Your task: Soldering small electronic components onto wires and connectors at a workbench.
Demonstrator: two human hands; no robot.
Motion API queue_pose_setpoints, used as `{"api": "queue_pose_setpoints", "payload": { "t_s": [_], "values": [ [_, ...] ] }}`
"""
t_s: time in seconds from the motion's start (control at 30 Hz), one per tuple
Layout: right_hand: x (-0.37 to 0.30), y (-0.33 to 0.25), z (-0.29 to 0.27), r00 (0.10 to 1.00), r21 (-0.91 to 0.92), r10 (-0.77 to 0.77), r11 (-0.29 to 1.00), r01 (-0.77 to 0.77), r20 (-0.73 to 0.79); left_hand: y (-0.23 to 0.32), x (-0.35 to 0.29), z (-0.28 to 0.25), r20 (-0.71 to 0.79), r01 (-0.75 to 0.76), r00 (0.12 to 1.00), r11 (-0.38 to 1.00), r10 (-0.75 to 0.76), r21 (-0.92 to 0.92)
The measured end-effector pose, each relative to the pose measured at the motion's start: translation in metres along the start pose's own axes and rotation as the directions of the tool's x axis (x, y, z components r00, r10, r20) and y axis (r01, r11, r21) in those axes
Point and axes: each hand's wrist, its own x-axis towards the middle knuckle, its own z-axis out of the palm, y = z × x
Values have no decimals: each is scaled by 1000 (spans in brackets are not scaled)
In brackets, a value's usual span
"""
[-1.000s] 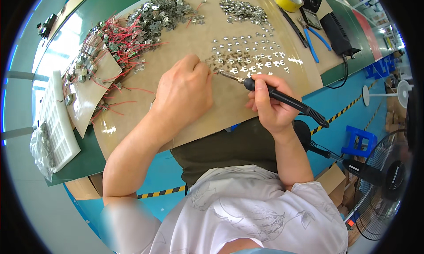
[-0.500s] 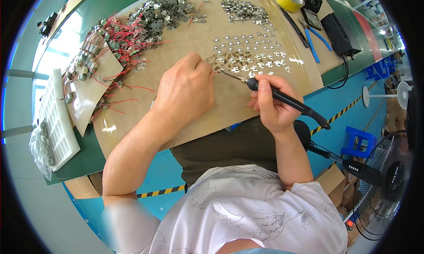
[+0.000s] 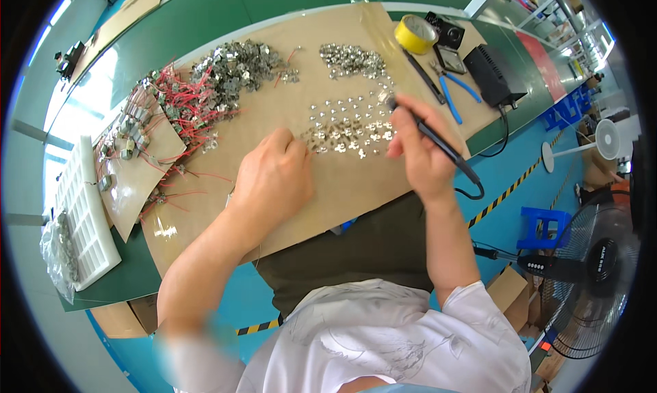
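My right hand (image 3: pixel 423 153) grips a black-handled soldering iron (image 3: pixel 438 145) like a pen. Its tip end points up and left, over the far right part of the rows of small silver metal pieces (image 3: pixel 352 128). My left hand (image 3: pixel 274 177) is closed in a pinch low over the brown board, just left of those rows. Whatever its fingertips hold is hidden behind the knuckles. A short bit of thin wire (image 3: pixel 230 196) shows beside the left wrist.
Beyond the rows lies a heap of silver pieces (image 3: pixel 352 61). Metal parts with red wires (image 3: pixel 185 99) pile up at left, near a white gridded tray (image 3: pixel 85 215). At right are yellow tape (image 3: pixel 415 34), blue-handled pliers (image 3: pixel 452 100) and a black box (image 3: pixel 494 75) with a cord.
The soldering iron has moved away from my left fingertips, up and over the metal pieces. My left hand stays pinched. The whole view has shifted, so the table sits lower in it.
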Motion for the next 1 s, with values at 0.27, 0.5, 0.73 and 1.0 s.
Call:
{"api": "queue_pose_setpoints", "payload": {
  "t_s": [0.27, 0.5, 0.73, 1.0],
  "values": [
    [102, 72, -52, 913, -701, -368, 604, 378, 175, -5, -3, 9, 77, -13, 997, 1000, 12, 19],
    [104, 12, 27, 933, -211, -73, 965, 155, 352, -8, -9, 8, 108, -34, 994, 997, 26, 70],
    [114, 29, 98, 739, -152, -403, 817, 556, 539, -11, -6, 18, 49, -26, 998, 1000, 25, 16],
    [114, 44, 108, 734, -196, -379, 802, 565, 564, -5, -7, 9, 124, 10, 992, 1000, -10, 4]
  ]
}}
